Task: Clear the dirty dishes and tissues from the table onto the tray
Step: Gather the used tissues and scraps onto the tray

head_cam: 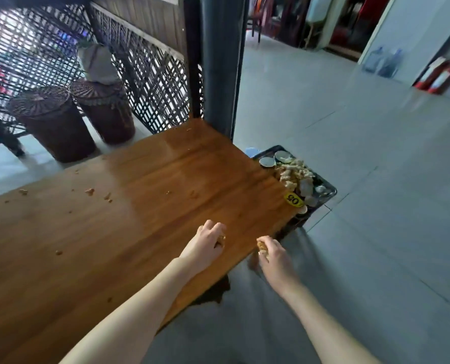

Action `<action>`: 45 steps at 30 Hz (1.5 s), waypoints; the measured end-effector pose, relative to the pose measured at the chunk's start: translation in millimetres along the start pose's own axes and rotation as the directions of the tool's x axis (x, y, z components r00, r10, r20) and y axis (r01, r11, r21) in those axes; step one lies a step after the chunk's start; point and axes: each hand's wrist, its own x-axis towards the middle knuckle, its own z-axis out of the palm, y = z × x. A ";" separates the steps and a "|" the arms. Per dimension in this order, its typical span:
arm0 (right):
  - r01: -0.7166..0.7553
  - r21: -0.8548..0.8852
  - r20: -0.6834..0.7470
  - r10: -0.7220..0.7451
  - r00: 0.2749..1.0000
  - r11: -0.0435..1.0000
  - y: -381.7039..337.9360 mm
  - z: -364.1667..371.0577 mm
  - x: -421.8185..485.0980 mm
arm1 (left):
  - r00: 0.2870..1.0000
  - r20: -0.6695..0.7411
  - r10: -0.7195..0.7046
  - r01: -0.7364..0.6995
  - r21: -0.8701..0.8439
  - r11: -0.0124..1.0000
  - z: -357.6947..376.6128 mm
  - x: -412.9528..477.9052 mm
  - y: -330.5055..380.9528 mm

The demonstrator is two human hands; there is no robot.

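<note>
A black tray (329,189) sits low beside the far right corner of the wooden table (139,206), holding small dishes (267,162), peanut shells (292,173) and crumpled tissues (306,187). My left hand (205,243) rests curled on the table near its right edge, with a small brown scrap under the fingers. My right hand (273,256) hangs just off the table edge, closed around a clump of brownish shells (262,245). Loose shell crumbs (89,191) lie scattered on the table's left half.
A yellow number tag (294,200) marked 05 sits at the table's right corner. Two dark wicker baskets (53,122) stand on the floor behind the table by a lattice screen. A dark pillar (218,61) rises at the far corner. Grey tiled floor lies to the right.
</note>
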 end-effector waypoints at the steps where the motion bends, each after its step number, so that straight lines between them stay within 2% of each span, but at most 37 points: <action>1: -0.015 -0.006 -0.012 0.015 1.000 1.000 13.2 -11.1 5.0 | 1.000 0.000 0.008 -0.008 0.009 1.000 4.8 11.9 12.9; 6: -0.034 -0.001 -0.079 0.034 0.996 0.999 65.0 -48.8 28.8 | 0.998 -0.041 0.040 -0.036 0.094 0.995 24.8 68.1 55.3; 12: -0.106 -0.040 -0.094 0.102 0.990 0.994 120.4 -73.9 78.1 | 0.996 -0.053 0.078 -0.074 0.087 0.994 42.9 139.0 79.5; 16: -0.118 -0.033 -0.064 0.116 0.991 0.992 151.9 -89.7 120.0 | 0.999 -0.001 0.048 -0.047 0.045 0.998 60.0 192.7 90.5; 23: -0.170 -0.142 0.032 0.176 0.984 0.975 211.9 -142.9 219.7 | 0.999 0.039 -0.018 0.019 -0.041 0.999 76.2 310.6 113.6; 27: -0.216 -0.158 0.010 0.221 0.975 0.963 243.1 -175.7 274.5 | 0.996 0.081 -0.030 0.033 -0.043 0.998 81.6 370.5 123.8; 34: -0.210 -0.120 0.060 0.218 0.974 0.970 268.8 -190.8 343.1 | 0.988 0.126 -0.087 0.097 -0.070 0.993 102.5 433.6 127.6; 40: -0.188 -0.066 0.109 0.194 0.975 0.980 298.2 -193.4 406.7 | 0.971 0.139 -0.197 0.210 -0.091 0.973 123.8 477.2 133.3; 45: -0.139 -0.081 0.245 0.155 0.957 0.987 328.1 -188.3 454.5 | 0.937 0.105 -0.334 0.348 -0.160 0.924 155.1 511.0 145.8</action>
